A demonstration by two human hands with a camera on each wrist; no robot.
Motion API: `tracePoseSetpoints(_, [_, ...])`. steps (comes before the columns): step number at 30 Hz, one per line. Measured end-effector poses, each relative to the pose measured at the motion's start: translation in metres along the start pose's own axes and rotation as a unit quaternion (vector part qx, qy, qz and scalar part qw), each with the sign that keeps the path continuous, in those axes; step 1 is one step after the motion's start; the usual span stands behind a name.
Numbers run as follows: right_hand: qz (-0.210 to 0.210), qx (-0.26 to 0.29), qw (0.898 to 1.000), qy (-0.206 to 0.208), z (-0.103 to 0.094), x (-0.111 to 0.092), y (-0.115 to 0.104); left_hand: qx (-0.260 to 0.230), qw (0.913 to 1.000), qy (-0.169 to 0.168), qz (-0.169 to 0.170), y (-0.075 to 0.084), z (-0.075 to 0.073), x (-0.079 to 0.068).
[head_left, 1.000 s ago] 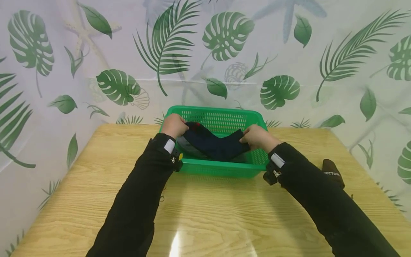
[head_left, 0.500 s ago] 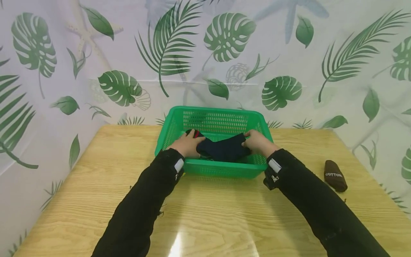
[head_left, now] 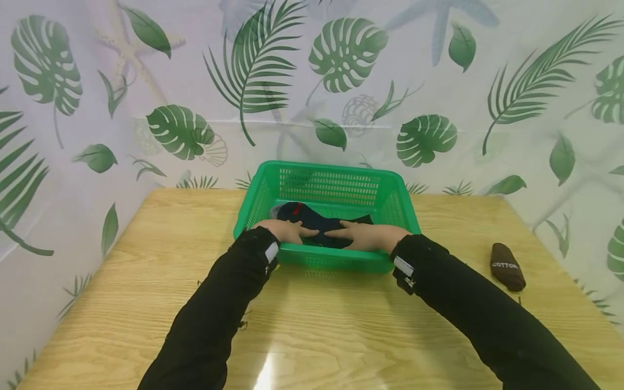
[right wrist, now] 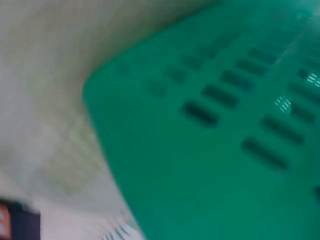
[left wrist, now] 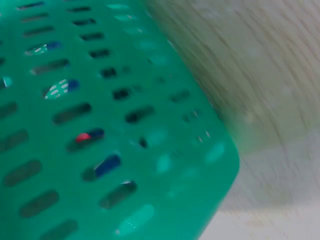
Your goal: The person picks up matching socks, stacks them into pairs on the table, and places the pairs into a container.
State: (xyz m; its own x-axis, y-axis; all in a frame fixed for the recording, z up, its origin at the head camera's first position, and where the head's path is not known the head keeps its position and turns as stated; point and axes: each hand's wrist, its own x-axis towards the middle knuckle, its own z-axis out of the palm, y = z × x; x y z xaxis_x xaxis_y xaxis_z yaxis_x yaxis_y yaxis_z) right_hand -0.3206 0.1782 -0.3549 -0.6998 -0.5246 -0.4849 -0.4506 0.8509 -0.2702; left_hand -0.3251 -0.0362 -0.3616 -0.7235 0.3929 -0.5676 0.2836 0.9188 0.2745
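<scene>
A dark navy sock (head_left: pixel 316 221) with a small red mark lies bent along the floor of the green plastic basket (head_left: pixel 336 251). Some grey cloth (head_left: pixel 275 210) peeks out at its left end. My left hand (head_left: pixel 288 231) reaches over the basket's front rim and rests on the sock, fingers extended to the right. From the other side my right hand (head_left: pixel 364 236) lies on it too, fingers pointing left, fingertips close to those of the left. Both wrist views are filled by the basket's slotted outside wall (left wrist: pixel 165 190), with blue and red showing through some slots; the hands are hidden there.
A brown rolled sock (head_left: pixel 507 267) lettered "COTTON" lies on the wooden table (head_left: pixel 312 336) at the right. Behind the basket hangs a leaf-patterned cloth (head_left: pixel 195 70). Bits of dark thread (head_left: pixel 242 324) lie near the left sleeve.
Both hands held the navy sock raised at its ends; it has been lowered into the basket. The left hand let go first, then the right, and both moved inward with fingers extended over it.
</scene>
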Motion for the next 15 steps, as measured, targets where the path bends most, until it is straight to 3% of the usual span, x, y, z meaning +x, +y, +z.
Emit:
tracePoseSetpoints(3, [0.019, 0.024, 0.998, -0.055, 0.001, 0.004, 0.001, -0.018, 0.9991, -0.036, -0.013, 0.000, -0.002, 0.001])
tracePoseSetpoints(7, [0.044, 0.028, 0.995, -0.089, 0.001, 0.010, 0.005, -0.031, 0.9974, -0.061, -0.019, -0.002, -0.002, 0.003])
tracePoseSetpoints(15, [0.056, -0.013, 0.991, -0.121, -0.008, 0.015, -0.001, -0.083, 0.9939, -0.071, -0.019, -0.004, -0.001, 0.004])
